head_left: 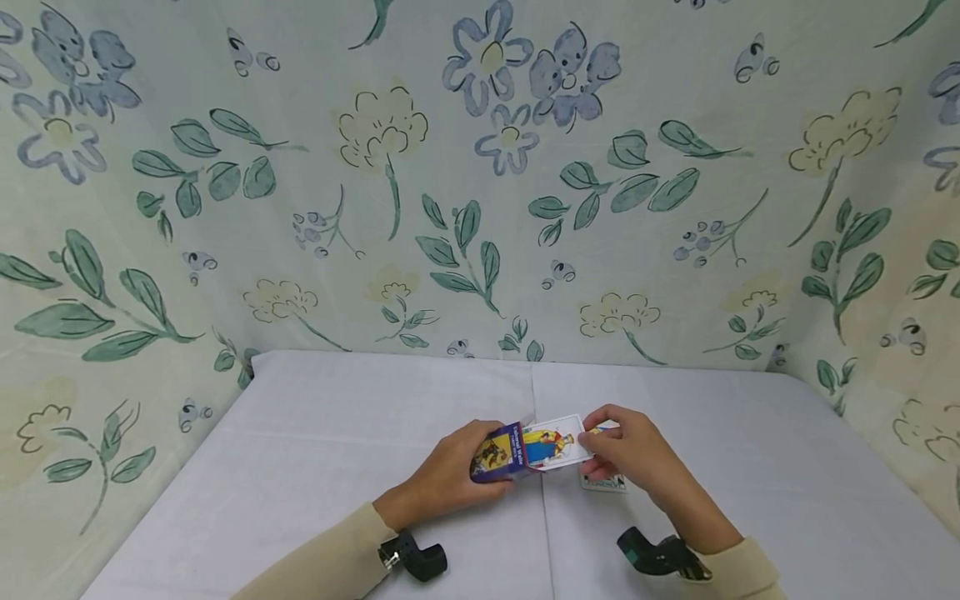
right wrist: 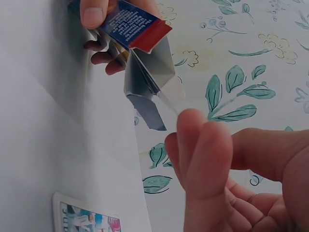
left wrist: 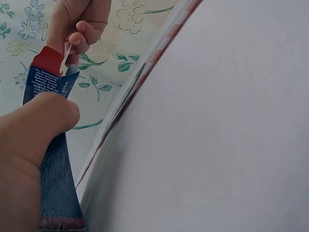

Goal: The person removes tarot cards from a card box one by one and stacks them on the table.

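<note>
My left hand [head_left: 450, 477] grips a blue tarot card box [head_left: 493, 457], tilted with its open end toward the right. Out of that end sticks a card [head_left: 546, 447] with a colourful figure and a white border. My right hand [head_left: 637, 448] pinches the card's far edge between thumb and fingers. In the right wrist view the box [right wrist: 130, 24] has its flaps spread, and thin card edges show inside the mouth. Below my right hand a white-bordered card [head_left: 613, 484] lies on the table, partly hidden by the fingers; whether it is a single card or several I cannot tell.
A white cloth [head_left: 337, 417] with a crease down its middle covers the table. Behind and at the sides hangs a floral curtain [head_left: 450, 208]. Black devices [head_left: 423, 560] sit on both wrists, at the ends of beige sleeves [head_left: 322, 554].
</note>
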A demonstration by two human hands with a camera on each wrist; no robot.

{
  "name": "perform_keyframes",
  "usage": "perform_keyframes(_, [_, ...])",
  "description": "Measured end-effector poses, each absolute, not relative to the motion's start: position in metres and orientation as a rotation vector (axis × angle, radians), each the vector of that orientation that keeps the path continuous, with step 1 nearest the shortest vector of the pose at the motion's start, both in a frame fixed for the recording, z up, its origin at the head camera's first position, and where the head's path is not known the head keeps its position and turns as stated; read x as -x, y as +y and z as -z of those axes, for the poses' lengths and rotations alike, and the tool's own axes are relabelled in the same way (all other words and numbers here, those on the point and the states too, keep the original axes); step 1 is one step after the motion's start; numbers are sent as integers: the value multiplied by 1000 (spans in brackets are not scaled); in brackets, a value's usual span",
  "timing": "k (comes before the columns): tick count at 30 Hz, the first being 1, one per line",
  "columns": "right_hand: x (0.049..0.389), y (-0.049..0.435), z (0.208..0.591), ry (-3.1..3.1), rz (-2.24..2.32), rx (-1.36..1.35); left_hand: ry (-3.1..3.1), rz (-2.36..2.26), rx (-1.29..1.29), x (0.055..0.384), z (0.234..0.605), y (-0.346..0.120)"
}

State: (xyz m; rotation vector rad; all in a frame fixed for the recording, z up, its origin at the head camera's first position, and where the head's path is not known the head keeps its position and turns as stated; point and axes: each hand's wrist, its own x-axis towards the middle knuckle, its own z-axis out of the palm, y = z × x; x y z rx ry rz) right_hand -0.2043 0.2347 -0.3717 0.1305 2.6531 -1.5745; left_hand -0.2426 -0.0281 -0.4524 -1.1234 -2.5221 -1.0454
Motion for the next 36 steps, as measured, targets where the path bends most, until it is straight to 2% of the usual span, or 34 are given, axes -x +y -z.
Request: perform_keyframes(36, [206,277,355,2722,1563,-161,-2500,1034,1122,244,453,-28])
